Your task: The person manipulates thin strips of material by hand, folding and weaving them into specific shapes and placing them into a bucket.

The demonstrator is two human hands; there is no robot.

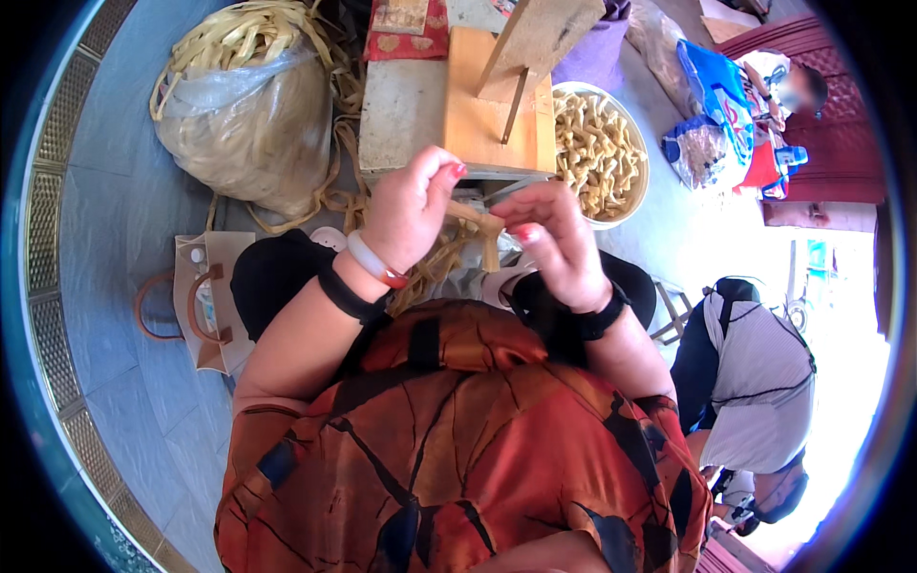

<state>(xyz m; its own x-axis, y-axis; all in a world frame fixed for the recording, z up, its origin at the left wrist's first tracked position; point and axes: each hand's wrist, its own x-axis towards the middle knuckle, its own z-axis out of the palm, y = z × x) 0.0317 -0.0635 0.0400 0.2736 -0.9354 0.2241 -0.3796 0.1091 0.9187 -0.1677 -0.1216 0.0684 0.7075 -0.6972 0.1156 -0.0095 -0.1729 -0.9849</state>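
Observation:
A flat tan strip (491, 250) with a knot-like bend runs between my hands above my lap, its short end hanging down. My left hand (406, 210), wearing a pale bangle and a black band, is closed on the strip's left part; its fingers are partly hidden. Beside the bend is my right hand (559, 239), thumb apart from the curved fingers and fingertips close against the strip. Beyond it stands a round white tub (638, 181) full of knotted tan pieces (597, 153). More loose tan strips (439, 267) hang below my hands.
Ahead is a low table (401, 115) bearing a wooden board with an upright post (511, 91). A plastic sack of tan strips (248, 134) stands at far left, near a handled bag (205, 296). One person bends over at right (764, 372); another sits farther back (774, 81).

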